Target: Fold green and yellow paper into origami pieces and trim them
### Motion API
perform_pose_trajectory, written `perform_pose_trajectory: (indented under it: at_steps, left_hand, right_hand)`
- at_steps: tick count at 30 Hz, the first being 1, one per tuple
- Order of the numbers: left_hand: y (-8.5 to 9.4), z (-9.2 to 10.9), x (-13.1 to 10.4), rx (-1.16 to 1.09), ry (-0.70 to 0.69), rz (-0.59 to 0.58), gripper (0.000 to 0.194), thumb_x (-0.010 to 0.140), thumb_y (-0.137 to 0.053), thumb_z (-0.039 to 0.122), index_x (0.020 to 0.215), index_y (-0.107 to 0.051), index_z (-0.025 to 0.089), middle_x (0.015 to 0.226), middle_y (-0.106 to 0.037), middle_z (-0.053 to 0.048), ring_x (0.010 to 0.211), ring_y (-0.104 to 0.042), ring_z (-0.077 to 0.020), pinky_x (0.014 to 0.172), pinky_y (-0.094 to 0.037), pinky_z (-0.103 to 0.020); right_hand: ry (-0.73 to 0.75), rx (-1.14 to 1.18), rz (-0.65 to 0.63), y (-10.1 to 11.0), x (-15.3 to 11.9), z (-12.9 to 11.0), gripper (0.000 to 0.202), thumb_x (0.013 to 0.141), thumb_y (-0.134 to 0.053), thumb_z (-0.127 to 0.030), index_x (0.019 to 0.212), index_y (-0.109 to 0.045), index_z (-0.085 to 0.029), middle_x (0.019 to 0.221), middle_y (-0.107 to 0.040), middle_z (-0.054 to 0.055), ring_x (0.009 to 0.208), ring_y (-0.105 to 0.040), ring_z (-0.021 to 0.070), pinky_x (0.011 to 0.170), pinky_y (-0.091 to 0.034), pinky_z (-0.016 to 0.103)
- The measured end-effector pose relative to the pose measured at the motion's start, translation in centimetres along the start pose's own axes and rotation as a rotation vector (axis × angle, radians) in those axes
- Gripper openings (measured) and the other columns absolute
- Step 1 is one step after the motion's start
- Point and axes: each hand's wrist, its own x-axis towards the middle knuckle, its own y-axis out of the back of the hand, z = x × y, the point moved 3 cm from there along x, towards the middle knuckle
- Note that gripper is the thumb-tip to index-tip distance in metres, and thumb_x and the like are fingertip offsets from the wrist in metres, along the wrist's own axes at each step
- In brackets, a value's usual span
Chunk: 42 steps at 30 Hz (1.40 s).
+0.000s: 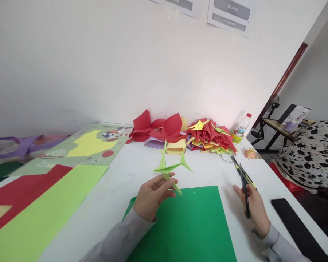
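With my left hand (156, 194) I pinch the lime paper (168, 168), folded and many-pointed, above the far edge of the sheet (191, 229), while my right hand (255, 211), closed round the scissors (246, 202), hangs over the white table (210, 173) just right of that sheet.

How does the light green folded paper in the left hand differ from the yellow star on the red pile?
The light green folded paper is held up in the left hand; the yellow star lies on the red pile. The light green folded paper has long, widely spread arms; the yellow star looks more compact. Both have pointed tips.
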Motion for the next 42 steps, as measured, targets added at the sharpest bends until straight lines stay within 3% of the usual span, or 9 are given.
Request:
perform_pose_trajectory:
  at_steps: [1,4,9,14,18,24,34,42]
  left_hand:
    - [-0.1,0.0,-0.1,0.055,-0.039,-0.023,0.035,0.052,-0.084,0.035,0.076,-0.072,0.014,0.066,-0.070,-0.003,0.057,-0.062,-0.0146,0.047,-0.054,-0.023]
    - [-0.5,-0.1,-0.5,0.228,-0.187,-0.107,0.026,0.058,-0.079,0.037,0.070,-0.071,0.016,0.060,-0.067,-0.002,0.056,-0.061,-0.0167,0.049,-0.054,-0.026]
    - [-1.1,-0.2,-1.2,0.356,-0.299,-0.166,0.016,0.063,-0.073,0.030,0.073,-0.070,0.019,0.061,-0.064,-0.001,0.055,-0.060,-0.0169,0.052,-0.053,-0.027]
    - [-1.2,0.1,-1.5,0.390,-0.295,-0.205,0.016,0.064,-0.072,0.029,0.077,-0.071,0.020,0.062,-0.065,-0.001,0.056,-0.059,-0.0174,0.053,-0.053,-0.026]
    - [-0.9,0.0,-1.4,0.392,-0.281,-0.219,0.017,0.062,-0.075,0.032,0.074,-0.070,0.021,0.064,-0.068,-0.003,0.059,-0.061,-0.0193,0.055,-0.053,-0.026]
    - [-0.9,-0.6,-1.5,0.374,-0.285,-0.193,0.026,0.059,-0.079,0.037,0.081,-0.072,0.024,0.067,-0.070,-0.003,0.060,-0.062,-0.0207,0.056,-0.052,-0.026]
    - [-0.9,-0.9,-1.3,0.398,-0.241,-0.224,0.027,0.059,-0.078,0.037,0.082,-0.072,0.024,0.073,-0.072,-0.004,0.063,-0.063,-0.0214,0.058,-0.052,-0.026]
    - [-1.0,-0.8,-1.5,0.404,-0.217,-0.253,0.022,0.060,-0.077,0.037,0.077,-0.071,0.023,0.070,-0.070,-0.003,0.062,-0.062,-0.0207,0.059,-0.052,-0.026]
  right_hand:
    - [-0.040,-0.135,0.033,1.2,1.2,1.8,0.045,0.076,-0.051,-0.067,0.070,-0.042,-0.023,0.060,-0.055,0.000,0.057,-0.054,0.0187,0.055,-0.038,0.028]
    - [-0.142,-0.503,-0.033,4.1,4.3,5.9,0.036,0.084,-0.049,-0.055,0.089,-0.053,-0.020,0.073,-0.066,0.007,0.072,-0.064,0.0246,0.059,-0.041,0.029]
    - [-0.163,-0.594,-0.041,6.4,8.2,8.1,0.027,0.087,-0.050,-0.035,0.095,-0.063,-0.013,0.094,-0.069,0.018,0.088,-0.065,0.0279,0.068,-0.041,0.031]
    - [-0.178,-0.593,-0.094,6.2,10.4,8.5,0.027,0.089,-0.051,-0.035,0.085,-0.067,-0.013,0.094,-0.070,0.015,0.088,-0.065,0.0242,0.072,-0.044,0.030]
    - [-0.204,-0.609,-0.072,6.6,10.6,9.3,0.027,0.093,-0.053,-0.037,0.105,-0.060,-0.014,0.106,-0.063,0.007,0.094,-0.061,0.0187,0.083,-0.050,0.038]
    - [-0.198,-0.638,-0.087,7.6,11.1,9.8,0.030,0.092,-0.055,-0.033,0.116,-0.056,-0.016,0.117,-0.058,0.008,0.099,-0.060,0.0204,0.084,-0.052,0.041]
    - [-0.147,-0.634,-0.146,4.3,9.5,7.5,0.027,0.093,-0.053,-0.037,0.105,-0.060,-0.014,0.105,-0.063,0.006,0.092,-0.062,0.0180,0.082,-0.051,0.039]
    - [-0.038,-0.562,-0.091,3.7,10.3,6.8,0.021,0.090,-0.057,-0.034,0.095,-0.062,-0.014,0.099,-0.063,0.005,0.088,-0.060,0.0169,0.082,-0.049,0.037]
